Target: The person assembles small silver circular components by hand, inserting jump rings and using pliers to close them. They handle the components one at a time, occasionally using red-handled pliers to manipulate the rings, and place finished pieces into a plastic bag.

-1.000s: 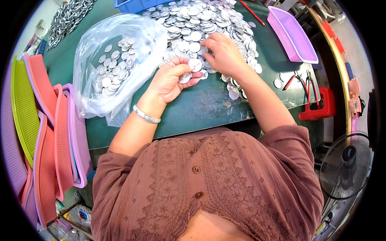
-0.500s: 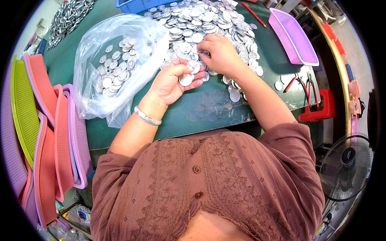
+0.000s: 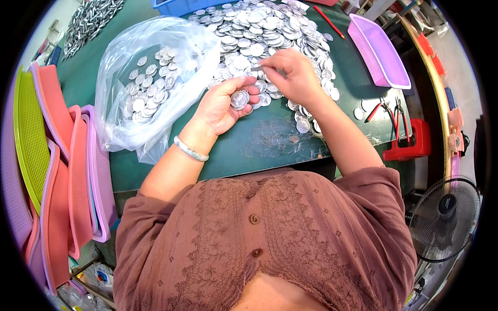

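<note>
Discs (image 3: 239, 99) rest in the cupped, palm-up left hand (image 3: 220, 106); the right hand (image 3: 296, 76), apart at two o'clock, pinches what looks like one disc (image 3: 257, 68) edge-on. From the view's centre, the loose pile (image 3: 262, 28) sits at twelve o'clock on the bench (image 3: 238, 150), the clear bag (image 3: 116, 114) at ten. Few discs are bagged by comparison; most seem left to handle.

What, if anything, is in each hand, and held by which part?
Left hand: at least one silver disc, underside on the fingers. Right hand: an edge-on disc, pinched by its rim.
</note>
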`<state>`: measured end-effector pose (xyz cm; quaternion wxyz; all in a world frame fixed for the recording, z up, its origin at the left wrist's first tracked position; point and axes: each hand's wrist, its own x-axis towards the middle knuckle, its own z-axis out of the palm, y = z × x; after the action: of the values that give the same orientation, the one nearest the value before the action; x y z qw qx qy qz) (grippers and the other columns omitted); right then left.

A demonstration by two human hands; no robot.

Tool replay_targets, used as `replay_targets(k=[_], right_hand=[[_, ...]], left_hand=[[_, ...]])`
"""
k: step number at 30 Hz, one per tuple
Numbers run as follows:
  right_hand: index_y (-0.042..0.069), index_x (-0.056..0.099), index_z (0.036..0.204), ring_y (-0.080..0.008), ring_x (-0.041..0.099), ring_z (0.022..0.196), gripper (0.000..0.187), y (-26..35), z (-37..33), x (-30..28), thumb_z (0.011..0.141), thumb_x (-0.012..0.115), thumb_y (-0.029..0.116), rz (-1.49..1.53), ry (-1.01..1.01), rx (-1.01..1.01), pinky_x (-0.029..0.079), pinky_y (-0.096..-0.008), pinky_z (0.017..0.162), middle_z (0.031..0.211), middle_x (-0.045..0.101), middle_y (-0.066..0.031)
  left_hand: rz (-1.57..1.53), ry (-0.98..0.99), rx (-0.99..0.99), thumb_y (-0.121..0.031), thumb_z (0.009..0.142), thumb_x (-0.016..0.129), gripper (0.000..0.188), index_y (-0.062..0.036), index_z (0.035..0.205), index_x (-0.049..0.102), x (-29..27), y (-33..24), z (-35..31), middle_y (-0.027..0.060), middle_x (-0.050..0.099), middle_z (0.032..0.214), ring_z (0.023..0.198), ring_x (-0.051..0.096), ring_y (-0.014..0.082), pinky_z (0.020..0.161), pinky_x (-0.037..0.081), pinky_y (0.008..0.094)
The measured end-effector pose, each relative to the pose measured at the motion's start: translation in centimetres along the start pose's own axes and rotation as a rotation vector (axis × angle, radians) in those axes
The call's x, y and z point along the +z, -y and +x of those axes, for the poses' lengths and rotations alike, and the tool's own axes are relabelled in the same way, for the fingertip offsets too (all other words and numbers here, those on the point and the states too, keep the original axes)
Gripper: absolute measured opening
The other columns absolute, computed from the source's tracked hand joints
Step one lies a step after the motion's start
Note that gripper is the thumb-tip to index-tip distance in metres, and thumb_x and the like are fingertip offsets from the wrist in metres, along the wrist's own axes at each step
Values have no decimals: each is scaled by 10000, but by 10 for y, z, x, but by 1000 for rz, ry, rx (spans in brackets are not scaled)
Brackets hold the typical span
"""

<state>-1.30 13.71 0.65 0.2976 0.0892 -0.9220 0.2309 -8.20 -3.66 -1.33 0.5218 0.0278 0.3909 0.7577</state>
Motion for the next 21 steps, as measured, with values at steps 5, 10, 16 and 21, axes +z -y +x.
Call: replay_targets(k=[5, 10, 16, 21], right_hand=[[79, 625, 836, -254, 531, 776, 152, 16, -6, -1, 685, 616, 72, 88, 77, -80, 446, -341, 675, 794, 570, -74], [78, 616, 881, -277, 528, 814, 187, -9, 4, -3, 696, 608, 104, -88, -1, 20, 440, -351, 709, 813, 568, -73], [85, 603, 949, -240, 484, 930, 286, -21, 19, 9, 692, 640, 204, -490, 35, 38, 374, -372, 798, 943, 539, -54], [129, 617, 932, -210, 471, 912, 285, -17, 25, 13, 677, 653, 250, -560, 115, 46, 348, -357, 784, 917, 525, -24]], left_hand=[[41, 19, 93, -127, 855, 495, 157, -9, 953, 526, -3, 5, 2, 90, 583, 834, 691, 565, 157, 530, 434, 219], [123, -41, 118, -103, 851, 494, 128, -20, 944, 525, 0, 3, 0, 97, 594, 840, 692, 574, 152, 539, 453, 223], [145, -52, 112, -123, 851, 494, 127, -26, 927, 524, 4, 2, -2, 106, 592, 834, 674, 581, 147, 519, 469, 221], [108, -55, 81, -155, 851, 504, 127, -37, 889, 532, 1, 2, 0, 94, 589, 801, 661, 580, 148, 502, 461, 219]])
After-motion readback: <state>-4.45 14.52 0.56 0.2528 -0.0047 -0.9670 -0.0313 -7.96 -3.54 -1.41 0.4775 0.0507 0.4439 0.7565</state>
